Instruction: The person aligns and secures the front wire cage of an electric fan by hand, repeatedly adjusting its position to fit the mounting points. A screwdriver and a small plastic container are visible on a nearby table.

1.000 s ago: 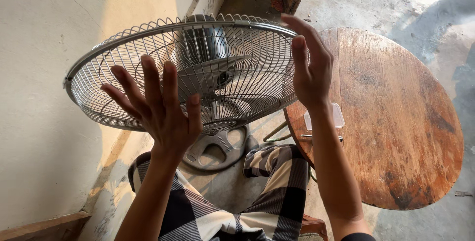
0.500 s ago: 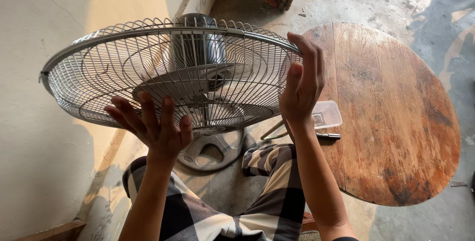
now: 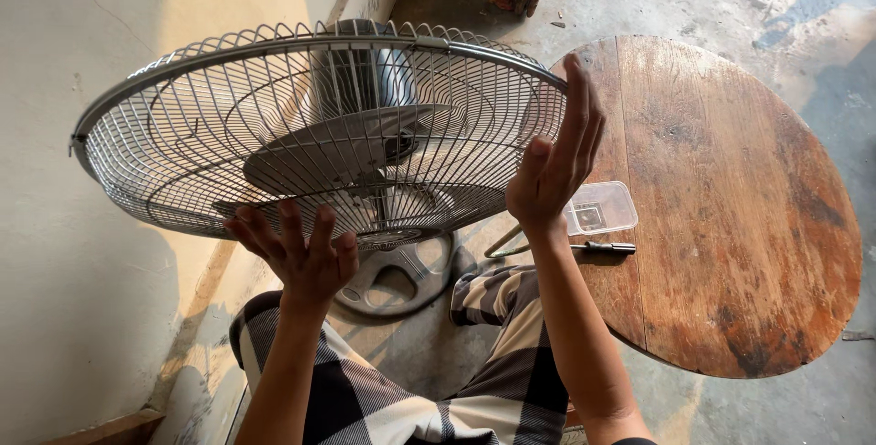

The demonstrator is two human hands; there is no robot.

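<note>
A standing fan tilted toward me fills the upper left, with a round metal wire guard around grey blades and a motor housing behind. My left hand is spread flat against the lower edge of the guard, fingers apart. My right hand presses its open palm and straight fingers on the guard's right rim. Neither hand wraps around the wire.
The fan's round grey base stands on the concrete floor between my knees in checked trousers. A worn round wooden table sits at right, carrying a small clear plastic box and a screwdriver. A pale wall runs along the left.
My left hand slid down from the guard's face to its lower edge. The right hand closed in on the rim, then straightened its fingers. The guard shifted left.
</note>
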